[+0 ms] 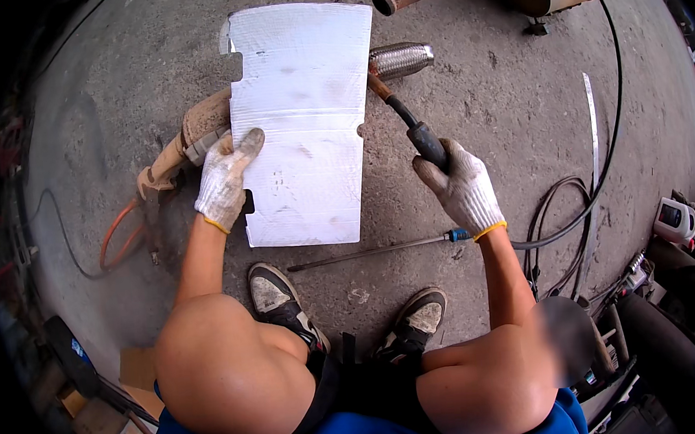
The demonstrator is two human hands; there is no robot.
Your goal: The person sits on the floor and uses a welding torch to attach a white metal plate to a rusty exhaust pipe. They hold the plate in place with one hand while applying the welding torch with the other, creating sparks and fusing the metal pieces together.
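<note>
Cardboard (pixel 304 131), white and notched, is held up over the concrete floor (pixel 500 82), its lower edge short of the shoes (pixel 274 291). From where I stand, the left hand (pixel 222 184), gloved, pinches its left edge, thumb over the face, fingers out of sight behind. The right hand (pixel 463 182), gloved too, is wrapped round the grip of a torch (pixel 427 145). Its neck runs up to the cardboard's right edge; whether the tip touches anything, I can't tell. Past that same edge pokes a braided tube (pixel 404 59), and off the left edge comes a pipe (pixel 207 118), the middle hidden. A broad stretch of floor lies between the right hand and a metal strip (pixel 593 120). Room is tighter lower down: a rod (pixel 367 255) lies just ahead of the toes, and a cable (pixel 542 242) curves beside the right wrist.
</note>
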